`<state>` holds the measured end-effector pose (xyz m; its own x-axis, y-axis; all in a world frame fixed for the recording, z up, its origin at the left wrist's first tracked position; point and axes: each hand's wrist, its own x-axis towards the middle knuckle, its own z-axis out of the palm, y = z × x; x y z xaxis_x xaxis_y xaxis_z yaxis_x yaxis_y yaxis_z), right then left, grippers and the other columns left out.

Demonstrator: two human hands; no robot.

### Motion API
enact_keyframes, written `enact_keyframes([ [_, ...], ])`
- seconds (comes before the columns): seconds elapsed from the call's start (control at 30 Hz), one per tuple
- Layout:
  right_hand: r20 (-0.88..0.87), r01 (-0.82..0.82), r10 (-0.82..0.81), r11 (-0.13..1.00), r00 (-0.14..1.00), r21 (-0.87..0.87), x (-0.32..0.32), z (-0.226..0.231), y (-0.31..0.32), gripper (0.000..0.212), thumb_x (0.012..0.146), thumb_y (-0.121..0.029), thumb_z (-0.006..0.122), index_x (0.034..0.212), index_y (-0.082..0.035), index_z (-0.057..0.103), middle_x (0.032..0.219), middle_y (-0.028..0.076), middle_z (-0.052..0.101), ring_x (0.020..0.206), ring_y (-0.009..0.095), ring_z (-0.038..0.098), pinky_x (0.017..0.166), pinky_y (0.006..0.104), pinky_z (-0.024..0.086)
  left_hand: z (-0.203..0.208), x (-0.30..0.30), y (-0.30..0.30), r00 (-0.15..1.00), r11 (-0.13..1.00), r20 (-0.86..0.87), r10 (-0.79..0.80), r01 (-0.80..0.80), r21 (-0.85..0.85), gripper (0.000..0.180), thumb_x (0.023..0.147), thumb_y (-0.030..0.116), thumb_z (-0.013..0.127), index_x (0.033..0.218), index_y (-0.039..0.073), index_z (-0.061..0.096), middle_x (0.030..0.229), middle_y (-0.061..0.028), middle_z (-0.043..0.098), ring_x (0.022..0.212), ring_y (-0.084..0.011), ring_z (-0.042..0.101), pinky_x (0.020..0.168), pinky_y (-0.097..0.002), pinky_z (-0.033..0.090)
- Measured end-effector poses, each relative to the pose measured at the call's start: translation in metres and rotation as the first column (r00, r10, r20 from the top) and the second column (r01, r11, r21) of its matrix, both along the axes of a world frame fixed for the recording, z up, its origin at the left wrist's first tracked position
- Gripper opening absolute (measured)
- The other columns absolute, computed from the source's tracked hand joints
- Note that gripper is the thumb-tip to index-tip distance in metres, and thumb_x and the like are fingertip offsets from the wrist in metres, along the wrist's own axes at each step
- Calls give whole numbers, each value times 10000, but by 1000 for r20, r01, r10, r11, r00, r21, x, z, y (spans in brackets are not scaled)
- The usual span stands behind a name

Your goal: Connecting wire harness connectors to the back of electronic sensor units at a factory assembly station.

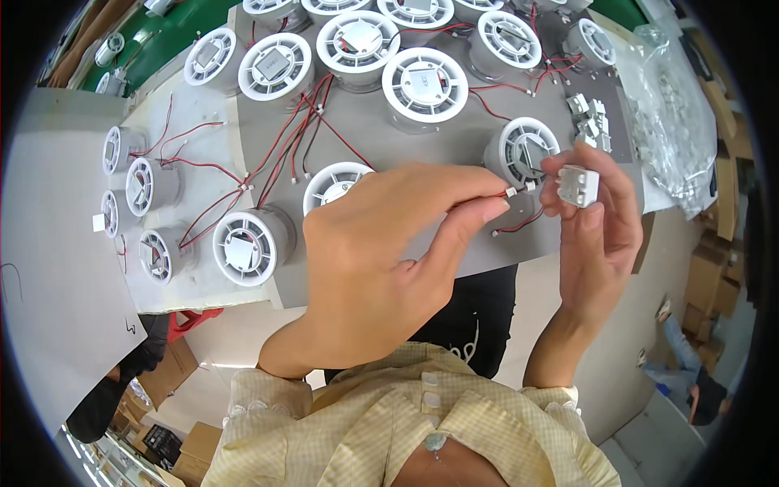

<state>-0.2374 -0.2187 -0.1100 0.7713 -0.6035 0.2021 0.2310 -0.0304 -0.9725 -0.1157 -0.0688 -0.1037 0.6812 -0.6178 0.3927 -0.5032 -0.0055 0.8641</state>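
Observation:
My left hand (373, 252) is closed in a pinch on a thin red-and-black wire, whose small white plug (510, 192) sticks out past the fingertips. My right hand (604, 235) grips a small white plastic block (578, 186) between thumb and fingers, held up a little to the right of the plug. A gap separates plug and block. Behind the hands stands a round white spoked unit (527, 152) with a clear, cup-like body. Another such unit (337, 185) is partly hidden by my left hand.
Several more round white units (274, 68) with red-and-black leads stand across the grey table (349, 130). Small white blocks (596, 130) lie heaped at the right, beside a clear plastic bag (673, 122). Another person's arm (85, 36) reaches in at the upper left.

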Motion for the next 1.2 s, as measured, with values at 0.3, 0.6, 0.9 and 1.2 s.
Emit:
enact_keyframes([
  [0.3, -115, 59, -111, 924, 987, -379, 10, 7, 10, 335, 846, 18, 717, 1164, 79, 632, 1193, 164, 578, 929, 164, 620, 707, 258, 546, 9, 3, 5, 997, 998, -75, 32, -28, 54, 87, 804, 8, 738, 884, 16, 704, 809, -34, 703, 687, -106, 588, 607, -248, 412],
  [0.6, -67, -4, 4, 1000, 998, -1, 18, 12, 19, 482, 910, -118, 645, 1332, 86, 530, 1274, 238, 600, 1092, 206, 613, 843, 295, 529, 8, 4, 8, 998, 999, -54, 16, -13, 50, 89, 806, 18, 737, 888, 30, 705, 813, -37, 703, 685, -117, 598, 601, -255, 412],
  [0.9, -80, -99, 106, 991, 991, 87, 13, 7, 19, 434, 1023, -294, 524, 1303, 38, 532, 1126, 149, 603, 826, 101, 538, 632, 209, 414, -2, 6, 7, 999, 1000, 48, -17, 19, -22, 112, 781, 9, 764, 878, 32, 714, 816, -50, 723, 672, -147, 622, 579, -262, 449],
  [1.2, -296, 34, -99, 975, 950, -219, 19, 20, 32, 387, 1054, -289, 414, 1042, 24, 642, 950, 65, 642, 665, 31, 468, 523, 167, 331, -8, 7, 8, 988, 994, 134, -73, 83, -67, 168, 720, -41, 785, 867, 14, 725, 782, -59, 718, 641, -177, 640, 587, -266, 463],
])
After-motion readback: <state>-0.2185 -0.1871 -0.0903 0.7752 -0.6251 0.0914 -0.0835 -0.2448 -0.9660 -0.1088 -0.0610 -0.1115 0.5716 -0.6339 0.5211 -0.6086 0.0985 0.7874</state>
